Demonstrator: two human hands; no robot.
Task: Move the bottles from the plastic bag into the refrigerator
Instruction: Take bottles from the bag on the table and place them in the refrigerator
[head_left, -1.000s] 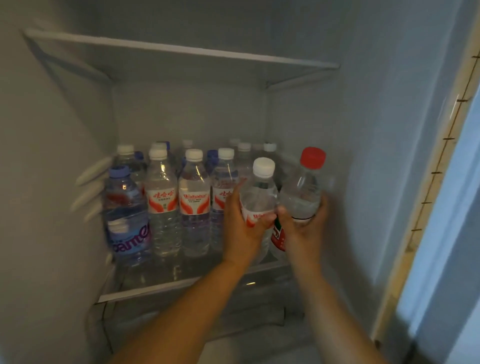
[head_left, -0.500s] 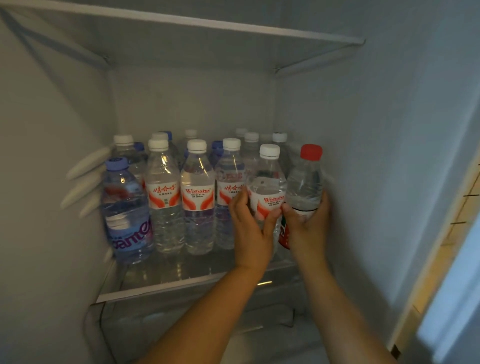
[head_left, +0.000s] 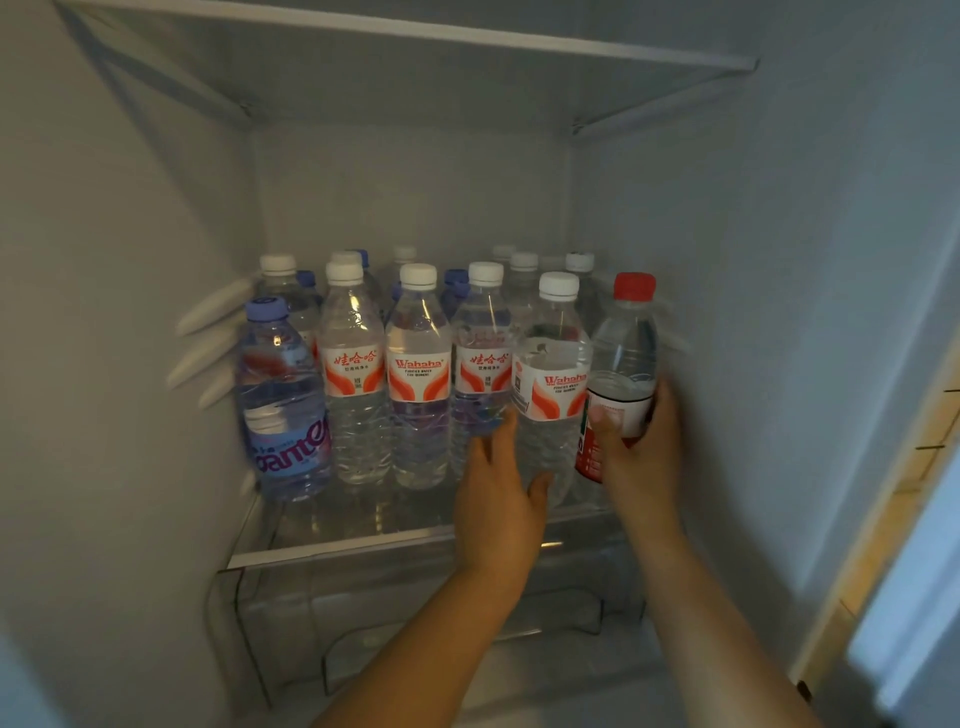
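I look into the refrigerator, where a glass shelf (head_left: 363, 545) carries several water bottles. A white-capped Wahaha bottle (head_left: 553, 374) stands in the front row, second from the right. My left hand (head_left: 498, 493) sits low at that bottle's left side, fingers fairly straight, thumb touching its lower part. A red-capped bottle (head_left: 626, 353) stands at the right end of the row. My right hand (head_left: 641, 447) grips it round the label, thumb on the front. The plastic bag is out of view.
A blue-capped bottle (head_left: 283, 395) stands at the front left, with three more white-capped bottles beside it and further rows behind. A white upper shelf (head_left: 415, 34) spans the top. A clear drawer (head_left: 415, 623) lies below. The fridge wall (head_left: 753, 312) is close on the right.
Both bottles went deeper onto the shelf and now stand upright in the front row. My left hand slid down the white-capped bottle and loosened its fingers; my right hand still holds the red-capped one.
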